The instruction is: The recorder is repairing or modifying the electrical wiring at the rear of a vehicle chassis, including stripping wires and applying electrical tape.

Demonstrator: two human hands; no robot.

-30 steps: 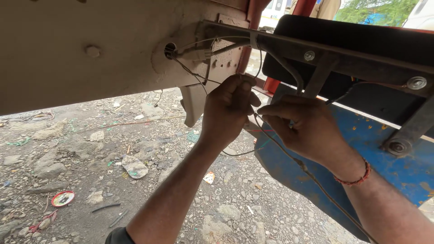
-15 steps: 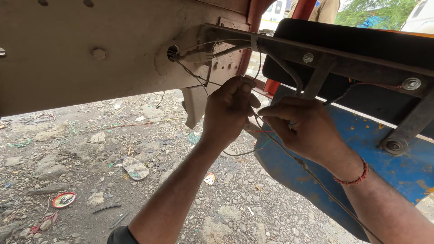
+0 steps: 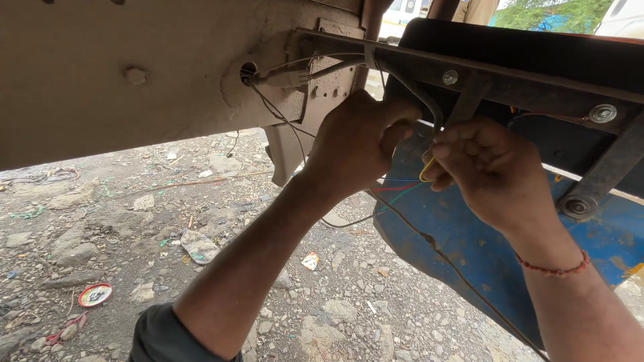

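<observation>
Wires (image 3: 402, 191) are what both my hands are on, under the rusty tan body panel (image 3: 100, 74) of a vehicle; they run out of a round hole (image 3: 249, 71) in that panel, pass along a dark metal bracket (image 3: 510, 74) and drop down between my hands. My left hand (image 3: 355, 144) is curled shut, knuckles toward me, with the fingers folded round the thin strands just below the bracket; my right hand (image 3: 493, 167) sits just beside it, thumb and fingertips pinched narrow on a yellow wire (image 3: 425, 173) that loops out at the thumb (what lies inside the pinch I cannot make out). Red and green strands show in the gap between the two hands; a black cable (image 3: 456, 268) falls away from them, slanting down and to the right across a blue painted panel (image 3: 469, 241) with chipped patches. A red thread band (image 3: 553, 268) sits on my right wrist; my left forearm comes up from the bottom edge, with a dark sleeve (image 3: 157, 335) at the elbow. A bolt with a washer (image 3: 602, 112) holds the bracket's upper bar, and another (image 3: 575, 206) sits lower on its slanting strut. Below is stony, littered ground (image 3: 322, 315); a small round red lid (image 3: 94, 294) lies at the left, well apart from my hands.
</observation>
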